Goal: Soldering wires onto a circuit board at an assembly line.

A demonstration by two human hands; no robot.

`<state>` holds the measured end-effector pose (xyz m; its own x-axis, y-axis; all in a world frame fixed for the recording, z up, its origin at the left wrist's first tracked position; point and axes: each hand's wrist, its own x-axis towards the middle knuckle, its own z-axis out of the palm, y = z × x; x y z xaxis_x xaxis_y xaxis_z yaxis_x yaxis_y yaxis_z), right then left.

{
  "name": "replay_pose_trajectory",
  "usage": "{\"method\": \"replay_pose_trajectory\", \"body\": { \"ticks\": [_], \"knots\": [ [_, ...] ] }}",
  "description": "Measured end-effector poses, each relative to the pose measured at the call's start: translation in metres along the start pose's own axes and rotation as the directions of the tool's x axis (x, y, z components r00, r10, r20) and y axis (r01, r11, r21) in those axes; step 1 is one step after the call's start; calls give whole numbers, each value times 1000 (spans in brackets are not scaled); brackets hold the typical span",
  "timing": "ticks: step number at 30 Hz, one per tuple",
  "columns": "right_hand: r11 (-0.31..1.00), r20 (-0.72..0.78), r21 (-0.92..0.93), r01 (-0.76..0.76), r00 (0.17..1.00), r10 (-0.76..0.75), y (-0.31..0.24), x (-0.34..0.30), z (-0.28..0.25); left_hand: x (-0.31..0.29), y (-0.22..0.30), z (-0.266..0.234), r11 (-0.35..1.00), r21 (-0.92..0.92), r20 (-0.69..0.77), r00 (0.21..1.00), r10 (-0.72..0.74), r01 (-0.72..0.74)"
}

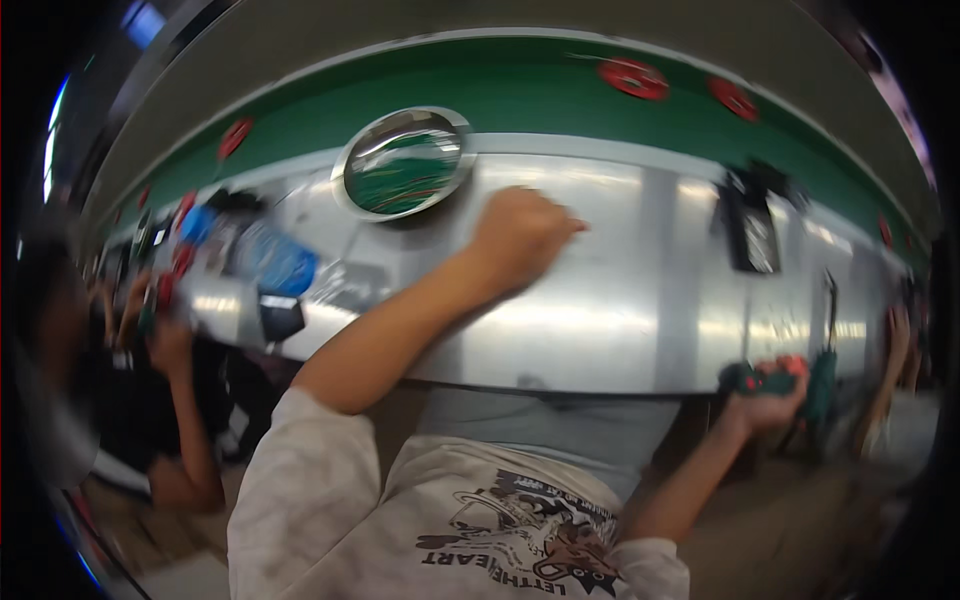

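- Between three and four o'clock, your right hand curls round a green-and-red object; apparently a holding step, calling for steady grip.
- One o'clock: your left hand is fisted, contents unclear.
- Eleven o'clock: a metal bowl holds green strands.

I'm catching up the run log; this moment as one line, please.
left hand: curled, right of bowl, contents unclear | right hand: gripping green item, near table edge | bowl: green strands inside
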<state>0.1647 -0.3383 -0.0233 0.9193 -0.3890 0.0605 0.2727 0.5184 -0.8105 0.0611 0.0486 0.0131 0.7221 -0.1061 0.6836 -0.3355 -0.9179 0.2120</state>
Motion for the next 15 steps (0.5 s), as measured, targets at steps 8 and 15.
{"method": "replay_pose_trajectory", "body": {
  "ticks": [8,15],
  "knots": [
    [994,96,-92,51,994,-42,0,-11,18,-16,-7,-9,956,248,36,985,-171,157],
    [991,3,-120,61,998,-61,-5,-26,32,-6,-22,-28,733,557,-132,913,-385,390]
  ]
}}
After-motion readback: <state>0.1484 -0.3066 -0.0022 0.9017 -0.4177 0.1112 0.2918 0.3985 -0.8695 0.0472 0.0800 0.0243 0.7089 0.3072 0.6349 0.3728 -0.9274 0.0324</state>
